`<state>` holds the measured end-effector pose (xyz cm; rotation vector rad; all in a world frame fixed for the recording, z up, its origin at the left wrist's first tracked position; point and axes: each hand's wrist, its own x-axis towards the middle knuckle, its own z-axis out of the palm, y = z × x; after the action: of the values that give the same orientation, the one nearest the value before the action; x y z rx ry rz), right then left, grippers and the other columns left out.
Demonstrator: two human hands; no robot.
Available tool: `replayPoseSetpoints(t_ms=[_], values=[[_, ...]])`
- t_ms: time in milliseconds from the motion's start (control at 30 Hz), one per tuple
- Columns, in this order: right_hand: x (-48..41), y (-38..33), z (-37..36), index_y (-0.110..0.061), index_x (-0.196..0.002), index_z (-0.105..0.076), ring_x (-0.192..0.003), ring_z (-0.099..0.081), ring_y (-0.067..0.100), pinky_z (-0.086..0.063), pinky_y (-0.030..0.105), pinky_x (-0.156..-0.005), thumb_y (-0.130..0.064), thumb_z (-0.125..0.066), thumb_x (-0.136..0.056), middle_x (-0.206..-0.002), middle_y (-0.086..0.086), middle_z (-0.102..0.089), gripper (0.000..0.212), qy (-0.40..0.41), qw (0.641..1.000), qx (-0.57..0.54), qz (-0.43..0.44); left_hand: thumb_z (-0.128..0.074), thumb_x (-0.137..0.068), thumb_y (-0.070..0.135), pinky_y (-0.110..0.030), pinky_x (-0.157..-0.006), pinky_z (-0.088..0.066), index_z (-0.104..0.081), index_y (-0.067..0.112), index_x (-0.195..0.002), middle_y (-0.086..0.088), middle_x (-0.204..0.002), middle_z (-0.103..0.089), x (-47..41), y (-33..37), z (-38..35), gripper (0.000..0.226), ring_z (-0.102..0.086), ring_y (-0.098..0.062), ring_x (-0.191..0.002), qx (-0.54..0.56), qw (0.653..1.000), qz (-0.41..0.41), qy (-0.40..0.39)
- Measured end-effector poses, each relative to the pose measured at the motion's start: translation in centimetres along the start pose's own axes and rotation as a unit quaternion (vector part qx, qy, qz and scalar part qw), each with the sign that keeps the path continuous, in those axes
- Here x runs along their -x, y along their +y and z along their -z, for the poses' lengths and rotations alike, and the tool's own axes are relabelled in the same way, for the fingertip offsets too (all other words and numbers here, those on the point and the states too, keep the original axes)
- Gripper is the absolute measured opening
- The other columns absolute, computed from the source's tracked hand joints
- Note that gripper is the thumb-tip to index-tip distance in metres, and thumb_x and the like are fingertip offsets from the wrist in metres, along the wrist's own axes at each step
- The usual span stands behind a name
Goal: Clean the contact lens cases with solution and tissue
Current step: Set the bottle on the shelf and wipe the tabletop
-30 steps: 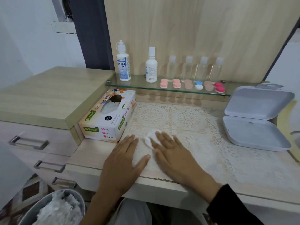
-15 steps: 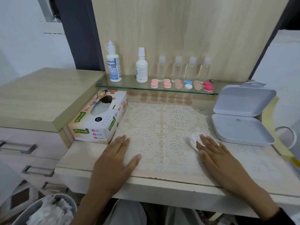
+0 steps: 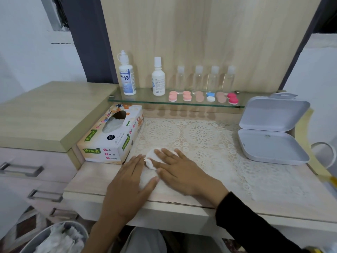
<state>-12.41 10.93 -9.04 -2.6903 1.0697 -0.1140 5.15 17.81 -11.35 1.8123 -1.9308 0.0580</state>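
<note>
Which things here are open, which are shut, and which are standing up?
Grey box: open, empty.
Tissue box: lying flat, tissue inside.
Dream Eye bottle: upright, capped.
White bottle: upright, capped.
Lens cases: lids on.
Tissue wad: crumpled, pressed down.
Right hand: flat, on the wad.
Left hand: flat on mat.

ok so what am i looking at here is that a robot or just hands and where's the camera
No robot: these are a person's two bare hands. Every picture comes from one wide-angle camera worn on the head, looking down at a desk. The left hand lies flat on the desk. The right hand presses a crumpled white tissue onto the lace mat with straight fingers; nothing is gripped. A tissue box sits to the left, an open grey box to the right. On the glass shelf behind stand two solution bottles and a row of contact lens cases.
</note>
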Motion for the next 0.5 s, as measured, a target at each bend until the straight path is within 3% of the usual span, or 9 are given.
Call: replayPoseSetpoints(t_ms=[100,267,500], values=[[-1.9,0.0,0.1,-0.030,-0.153,-0.021,-0.148,0.008,0.006,0.007,0.037,-0.121,-0.036,-0.018,-0.106,-0.162,-0.008,0.001,0.048,-0.025,0.999,0.005,0.037,-0.031,-0.084,0.064,-0.020,-0.105,-0.026,-0.045,0.014,-0.138,0.001,-0.145,-0.044,-0.1,-0.1,0.0,0.075,-0.037,-0.010,-0.134,-0.006,1.000,-0.010,-0.001],[-3.5,0.0,0.6,-0.025,-0.143,-0.041,-0.149,0.004,0.009,0.006,0.041,-0.120,-0.034,-0.020,-0.106,-0.163,-0.005,-0.001,0.044,-0.035,0.997,0.016,0.061,-0.020,-0.085,0.066,-0.021,-0.113,-0.014,-0.025,0.014,-0.149,0.003,-0.156,-0.019,-0.3,-0.2,-0.2,0.083,-0.014,-0.004,-0.142,-0.019,0.999,-0.017,-0.019],[-5.7,0.5,0.4,-0.027,-0.150,-0.030,-0.148,0.003,0.007,0.010,0.046,-0.119,-0.038,-0.018,-0.105,-0.162,-0.008,0.000,0.047,-0.034,0.998,0.037,0.046,-0.011,-0.084,0.069,-0.020,-0.113,-0.007,-0.018,0.012,-0.150,-0.001,-0.158,-0.010,-0.3,-0.2,-0.2,0.087,-0.006,-0.004,-0.143,-0.025,0.999,-0.002,-0.034]])
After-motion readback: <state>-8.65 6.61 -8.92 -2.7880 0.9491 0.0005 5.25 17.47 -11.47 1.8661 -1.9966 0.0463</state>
